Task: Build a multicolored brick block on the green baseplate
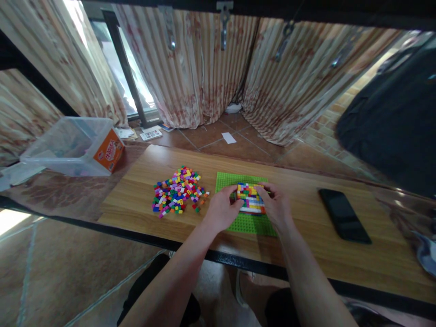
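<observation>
A block of multicoloured toy bricks (251,202) sits on the green baseplate (250,225), which lies on the wooden table. My left hand (223,206) grips the block's left side, thumb at the near side and fingers curled round the far corner. On the opposite side, my right hand (276,204) has its fingers closed at the block's right and upper edge; whether a separate brick is between them is too small to tell. Left of the baseplate, loose bricks (179,190) of many colours lie spread in a pile.
A black phone (344,215) lies on the table (303,254) at the right. To the far left stands a clear plastic bin (73,159) with an orange label. Striped curtains (197,68) hang beyond the table, and a dark metal bar (306,13) crosses overhead.
</observation>
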`<state>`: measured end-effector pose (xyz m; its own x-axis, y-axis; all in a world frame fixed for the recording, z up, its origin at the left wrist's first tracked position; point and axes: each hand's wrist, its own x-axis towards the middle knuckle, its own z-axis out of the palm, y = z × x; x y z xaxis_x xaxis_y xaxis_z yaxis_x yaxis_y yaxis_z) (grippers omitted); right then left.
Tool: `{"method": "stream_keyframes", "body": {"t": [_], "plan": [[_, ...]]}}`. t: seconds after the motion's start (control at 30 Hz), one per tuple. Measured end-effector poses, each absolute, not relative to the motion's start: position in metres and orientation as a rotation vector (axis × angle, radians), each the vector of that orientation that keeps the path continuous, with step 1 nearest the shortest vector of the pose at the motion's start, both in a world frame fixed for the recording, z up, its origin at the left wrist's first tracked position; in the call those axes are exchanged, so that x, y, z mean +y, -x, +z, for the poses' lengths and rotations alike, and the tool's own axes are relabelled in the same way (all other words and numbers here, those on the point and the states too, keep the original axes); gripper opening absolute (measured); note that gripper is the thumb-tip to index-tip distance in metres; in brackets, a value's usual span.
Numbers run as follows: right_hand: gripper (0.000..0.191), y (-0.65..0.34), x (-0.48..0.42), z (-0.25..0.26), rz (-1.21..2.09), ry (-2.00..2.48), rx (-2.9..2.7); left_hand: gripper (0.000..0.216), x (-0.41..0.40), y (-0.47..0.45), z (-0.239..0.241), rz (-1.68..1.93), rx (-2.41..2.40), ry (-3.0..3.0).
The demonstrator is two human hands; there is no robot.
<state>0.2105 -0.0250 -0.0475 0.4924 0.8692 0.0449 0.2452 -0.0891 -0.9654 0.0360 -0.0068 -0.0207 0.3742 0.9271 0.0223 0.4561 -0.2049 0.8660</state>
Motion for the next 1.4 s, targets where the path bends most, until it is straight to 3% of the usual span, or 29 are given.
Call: {"method": "stream_keyframes", "body": {"t": [0.33, 0.53, 0.87, 1.17, 1.4], "plan": [[0.062, -0.216, -0.029, -0.048, 0.871, 1.52, -0.755, 0.044, -0.006, -0.037, -0.017, 0.691, 1.225, -1.802], [0.046, -0.213, -0.024, -0.055, 0.71, 1.596, -0.93, 0.044, -0.006, -0.038, -0.021, 0.71, 1.23, -1.823], [0.045, -0.221, -0.031, -0.046, 0.479, 1.869, -1.117, 0.04, -0.006, -0.033, -0.023, 0.753, 1.139, -1.872], [0.048, -0.227, -0.032, -0.036, 0.284, 2.043, -1.163, 0.022, 0.024, 0.057, -0.007, 0.782, 1.529, -1.872], [0.047, -0.223, -0.029, -0.035, 0.319, 2.039, -1.153, 0.022, 0.017, 0.09, -0.003, 0.462, 1.762, -2.031]]}}
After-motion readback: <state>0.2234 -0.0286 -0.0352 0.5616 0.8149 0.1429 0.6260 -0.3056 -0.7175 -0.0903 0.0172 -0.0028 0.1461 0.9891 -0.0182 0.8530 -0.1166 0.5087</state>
